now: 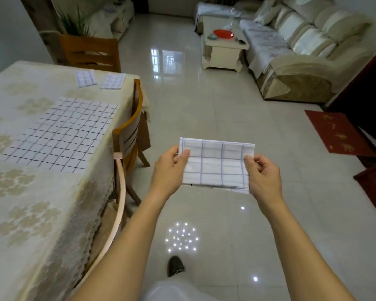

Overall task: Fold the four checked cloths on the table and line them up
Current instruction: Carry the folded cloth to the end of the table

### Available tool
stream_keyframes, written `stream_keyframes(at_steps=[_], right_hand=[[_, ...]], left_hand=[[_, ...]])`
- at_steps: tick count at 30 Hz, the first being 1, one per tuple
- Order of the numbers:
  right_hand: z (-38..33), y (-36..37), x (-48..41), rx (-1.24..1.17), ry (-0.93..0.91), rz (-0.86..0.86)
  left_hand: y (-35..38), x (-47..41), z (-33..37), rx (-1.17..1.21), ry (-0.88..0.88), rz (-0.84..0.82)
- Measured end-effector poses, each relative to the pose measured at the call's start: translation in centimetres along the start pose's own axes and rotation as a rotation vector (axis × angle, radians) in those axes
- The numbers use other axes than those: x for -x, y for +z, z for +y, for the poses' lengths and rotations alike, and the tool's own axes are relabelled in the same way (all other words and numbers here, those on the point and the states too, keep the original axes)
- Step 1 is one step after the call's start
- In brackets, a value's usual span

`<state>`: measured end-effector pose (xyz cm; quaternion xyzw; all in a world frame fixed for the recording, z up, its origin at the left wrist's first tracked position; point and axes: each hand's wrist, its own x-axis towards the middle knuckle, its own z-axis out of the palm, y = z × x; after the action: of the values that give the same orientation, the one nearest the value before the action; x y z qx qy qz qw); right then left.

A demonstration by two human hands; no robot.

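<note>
**Folded cloth held in the air, off the table's right side**

The cloth (215, 164) is not on the table (20, 213). It hangs over the floor to the table's right, beyond the chair (128, 135). It is folded into a small, thick rectangle, with several layer edges showing along its lower side. The fabric looks thin and woven, white with pale blue check lines.

It should handle as light, limp and unbreakable. The risk is that the layers slide and fan apart if only one corner is taken. The safest hold is on both short edges, squeezing through every layer.

That is the grip now. The left hand (169, 168) pinches the left edge, thumb on top and fingers curled behind. The right hand (263, 177) pinches the right edge near its upper corner in the same way.

On the table's middle lies the flat cloth (61, 133), a single layer with a darker grid and faint ripples. At the table's far end sit the left fold (85, 78) and the right fold (113, 81), near each other but apart, the right one close to the table's right edge.

The table wears a cream cover with a raised floral pattern and a lacy hem, which may drag on cloth slid across it. The chair is wood with a curved back, tucked against the table's right side.
</note>
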<state>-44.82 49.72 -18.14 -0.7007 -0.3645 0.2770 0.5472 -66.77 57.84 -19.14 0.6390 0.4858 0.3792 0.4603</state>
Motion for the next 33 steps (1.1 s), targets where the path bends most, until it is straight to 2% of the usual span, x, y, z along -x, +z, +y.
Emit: stream_keyframes(at_steps=[5, 18, 24, 28, 33], right_hand=[[-2.3, 2.7, -8.6, -0.003, -0.010, -0.025], [-0.5, 12.5, -28.5, -0.022, -0.022, -0.347], [-2.8, 15.5, -39.9, -0.094, -0.070, -0.498], [-5.1, 15.6, -47.0, -0.154, -0.039, -0.619], [-4.9, 16.9, -53.4, -0.171, -0.018, -0.687]], left_hand=[[0.6, -8.4, 0.6, 0.024, -0.005, 0.067], [1.0, -23.6, -1.6, -0.060, -0.068, 0.331], [3.6, -32.4, 1.1, -0.015, -0.092, 0.491], [5.4, -38.2, 3.9, 0.025, -0.067, 0.498], [7.3, -44.0, 3.7, 0.052, -0.093, 0.533]])
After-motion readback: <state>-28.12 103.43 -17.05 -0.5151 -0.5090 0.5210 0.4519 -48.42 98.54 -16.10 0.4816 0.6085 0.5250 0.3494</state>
